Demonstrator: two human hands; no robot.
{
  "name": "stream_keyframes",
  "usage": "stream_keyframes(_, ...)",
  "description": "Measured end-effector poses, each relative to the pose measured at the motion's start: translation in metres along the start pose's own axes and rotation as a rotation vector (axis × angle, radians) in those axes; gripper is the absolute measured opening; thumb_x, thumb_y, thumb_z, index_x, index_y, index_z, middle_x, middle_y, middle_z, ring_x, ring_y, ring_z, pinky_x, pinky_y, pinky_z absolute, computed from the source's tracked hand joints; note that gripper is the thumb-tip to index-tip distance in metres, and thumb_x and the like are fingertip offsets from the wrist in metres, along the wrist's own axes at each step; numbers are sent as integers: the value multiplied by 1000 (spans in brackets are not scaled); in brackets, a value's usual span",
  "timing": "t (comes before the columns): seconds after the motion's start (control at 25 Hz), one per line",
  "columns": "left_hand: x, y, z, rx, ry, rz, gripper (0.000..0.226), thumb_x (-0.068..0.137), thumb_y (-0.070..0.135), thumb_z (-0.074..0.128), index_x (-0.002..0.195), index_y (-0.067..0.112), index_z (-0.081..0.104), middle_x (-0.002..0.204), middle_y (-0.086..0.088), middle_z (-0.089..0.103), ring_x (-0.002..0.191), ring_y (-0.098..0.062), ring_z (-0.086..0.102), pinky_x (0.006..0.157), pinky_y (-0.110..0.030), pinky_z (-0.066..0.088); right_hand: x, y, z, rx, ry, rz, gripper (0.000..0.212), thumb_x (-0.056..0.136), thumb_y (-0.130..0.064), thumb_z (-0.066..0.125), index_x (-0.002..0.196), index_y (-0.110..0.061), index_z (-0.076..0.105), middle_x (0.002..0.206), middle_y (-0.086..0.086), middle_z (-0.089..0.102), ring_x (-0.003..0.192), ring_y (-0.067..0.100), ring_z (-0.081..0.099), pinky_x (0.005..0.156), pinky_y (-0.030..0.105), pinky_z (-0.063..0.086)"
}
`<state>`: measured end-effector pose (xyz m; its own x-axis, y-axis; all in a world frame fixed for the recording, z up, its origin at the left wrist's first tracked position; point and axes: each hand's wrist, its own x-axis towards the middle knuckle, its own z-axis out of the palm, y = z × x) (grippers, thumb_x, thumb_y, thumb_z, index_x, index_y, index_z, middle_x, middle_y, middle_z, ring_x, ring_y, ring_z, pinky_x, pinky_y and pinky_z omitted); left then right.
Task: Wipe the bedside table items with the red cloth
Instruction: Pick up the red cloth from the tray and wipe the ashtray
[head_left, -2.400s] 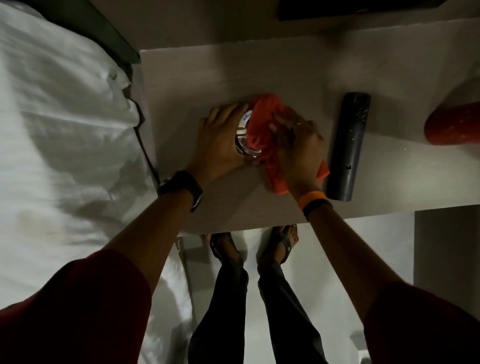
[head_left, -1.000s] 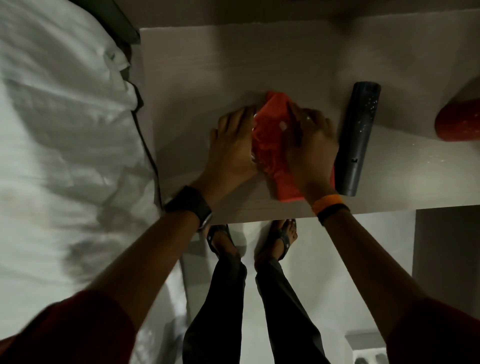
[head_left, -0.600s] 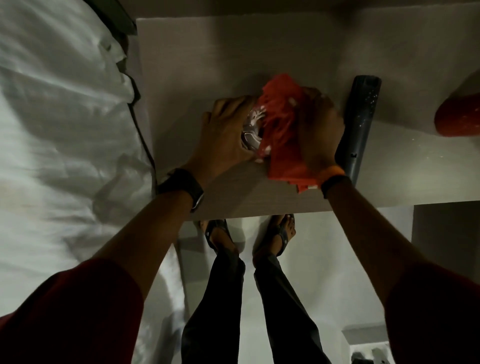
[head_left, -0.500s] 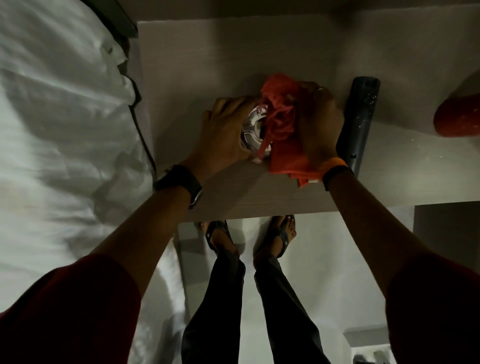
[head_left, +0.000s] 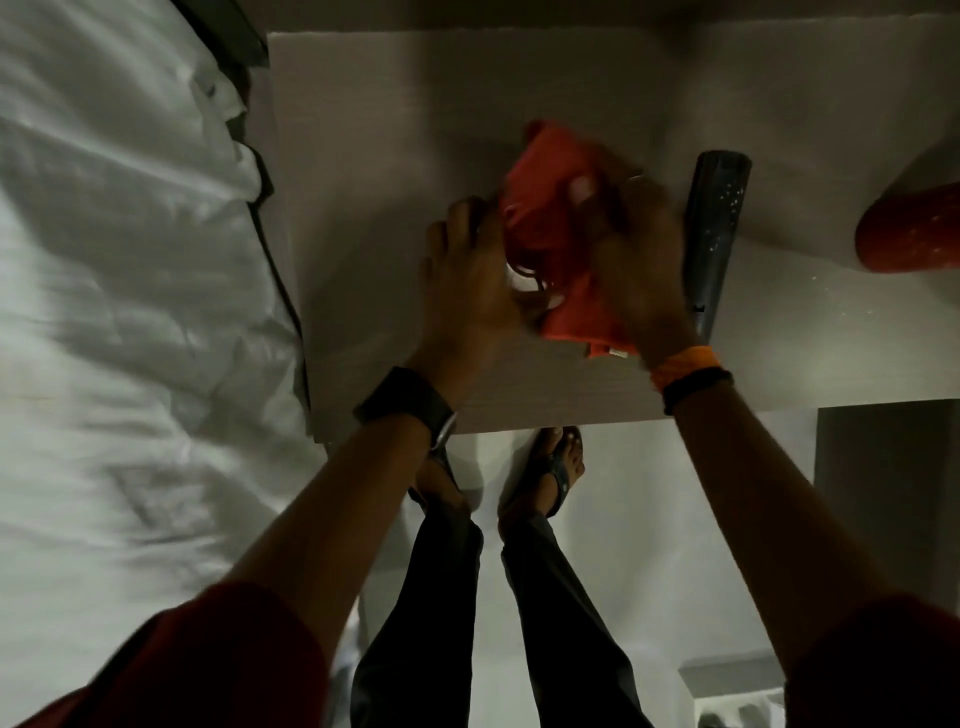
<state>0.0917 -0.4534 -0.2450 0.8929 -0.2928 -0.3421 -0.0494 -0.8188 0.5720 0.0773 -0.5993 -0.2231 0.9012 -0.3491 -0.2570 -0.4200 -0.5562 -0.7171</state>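
On the pale bedside table (head_left: 363, 156) my left hand (head_left: 467, 280) grips a small shiny round item (head_left: 519, 280), nearly all of it hidden by fingers and cloth. My right hand (head_left: 634, 249) holds the bunched red cloth (head_left: 550, 208) pressed over and against that item. The right hand is blurred. A tail of the cloth hangs down toward the table's front edge. A black remote control (head_left: 714, 228) lies just right of my right hand.
A red rounded object (head_left: 914, 234) sits at the table's right edge. A white-sheeted bed (head_left: 114, 260) borders the table on the left. My legs and sandalled feet (head_left: 561, 467) stand on the light floor below the front edge. A dark cabinet side (head_left: 883, 493) is lower right.
The red cloth has shifted over the shiny item, covering more of it than half a second ago. My right hand moved with it. The left hand keeps its grip.
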Motion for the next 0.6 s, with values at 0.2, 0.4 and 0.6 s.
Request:
stream_keyframes(0.2,2,-12,10,-165,17,27,87,59,45,92,125,2,57,132,-16,55,119,-38,47,100,-37,41,2,0,30,-450,-72,-20,50,95,-58,51,135,-28,55,146,4,45,135,32,39,107,56,37)
stream_keyframes(0.4,7,-19,2,-409,32,35,118,53,34,97,149,7,34,133,-2,52,128,-28,45,109,-39,39,33,-11,30,-258,-29,124,48,93,-53,58,129,-21,60,135,5,54,130,31,44,107,57,39)
stream_keyframes(0.6,7,-27,8,-397,-1,-9,136,55,37,97,157,7,12,152,-11,43,134,-24,35,103,-31,32,28,-7,26,-296,-61,51,49,91,-53,61,125,-18,62,132,5,56,126,31,47,99,46,42)
